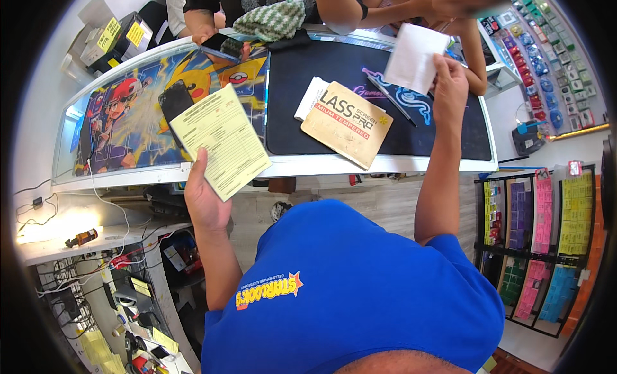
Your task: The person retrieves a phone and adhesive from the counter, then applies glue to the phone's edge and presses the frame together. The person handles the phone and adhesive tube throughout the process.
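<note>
My left hand (209, 200) grips a pale yellow printed form (223, 149) by its lower left edge, thumb on top. The form tilts above the near edge of a colourful cartoon mat (148, 126). Partly covered by it, a black phone (176, 99) lies on that mat. In my right hand (452, 84), a blank-looking white sheet (415, 57) is pinched at its right edge over the black mat (289, 72). Between my hands, a tan cardboard screen-protector sleeve (344, 131) rests partly over a white packet (309, 100). A dark pen (393, 101) lies to their right.
Across the counter (392, 163), people stand; one person's hand holds a phone (223, 47) near a green-and-white cloth (270, 20). Accessory packets hang on the right wall (546, 59). Coloured card racks (536, 232) stand at right. Cables and a cluttered shelf (138, 297) sit lower left.
</note>
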`<state>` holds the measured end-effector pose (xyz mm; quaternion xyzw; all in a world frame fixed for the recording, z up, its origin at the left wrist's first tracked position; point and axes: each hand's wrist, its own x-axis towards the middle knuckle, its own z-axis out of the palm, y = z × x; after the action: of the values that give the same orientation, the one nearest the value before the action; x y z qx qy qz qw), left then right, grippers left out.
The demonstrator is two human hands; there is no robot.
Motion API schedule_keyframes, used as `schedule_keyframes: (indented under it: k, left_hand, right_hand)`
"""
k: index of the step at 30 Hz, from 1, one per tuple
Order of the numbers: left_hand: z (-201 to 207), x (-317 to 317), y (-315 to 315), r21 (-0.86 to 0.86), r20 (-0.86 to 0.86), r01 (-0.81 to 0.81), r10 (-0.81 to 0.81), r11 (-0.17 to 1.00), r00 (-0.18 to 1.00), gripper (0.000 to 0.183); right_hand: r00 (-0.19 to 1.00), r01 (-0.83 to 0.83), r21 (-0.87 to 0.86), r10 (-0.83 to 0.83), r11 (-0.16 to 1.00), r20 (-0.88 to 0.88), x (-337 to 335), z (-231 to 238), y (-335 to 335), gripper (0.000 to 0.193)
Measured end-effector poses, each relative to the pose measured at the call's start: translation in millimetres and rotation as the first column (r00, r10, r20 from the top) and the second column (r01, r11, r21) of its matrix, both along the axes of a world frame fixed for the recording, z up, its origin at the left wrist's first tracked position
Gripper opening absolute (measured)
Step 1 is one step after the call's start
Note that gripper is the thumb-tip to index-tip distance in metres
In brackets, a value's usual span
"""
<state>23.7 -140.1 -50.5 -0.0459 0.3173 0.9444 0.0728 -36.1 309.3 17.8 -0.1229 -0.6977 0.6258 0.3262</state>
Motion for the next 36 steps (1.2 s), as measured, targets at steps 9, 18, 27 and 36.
schedule_keyframes:
  k: [9,18,27,36]
  left_hand:
    - [0.2,4.7,-25.4,0.011,-0.033,-0.070,0.070,0.998,0.997,0.046]
    - [2.6,14.4,-47.6,0.038,-0.038,-0.140,0.141,0.989,0.989,0.047]
    - [1.9,26.8,-35.7,-0.089,-0.044,-0.168,0.165,0.982,0.985,0.046]
    - [22.4,-17.6,5.3,-0.413,-0.308,-0.143,0.010,0.900,0.951,0.044]
  right_hand:
    - [0.874,0.236,0.927,0.353,0.291,-0.333,-51.8,17.3,-66.1,0.014]
    - [0.923,-0.334,0.942,0.210,0.030,0.321,-101.8,-52.6,-65.5,0.014]
    - [0.719,-0.690,0.515,0.559,0.508,0.412,-36.6,-7.5,-169.7,0.037]
    - [0.698,-0.645,-0.327,0.706,0.691,0.115,27.7,-36.9,-226.0,0.038]
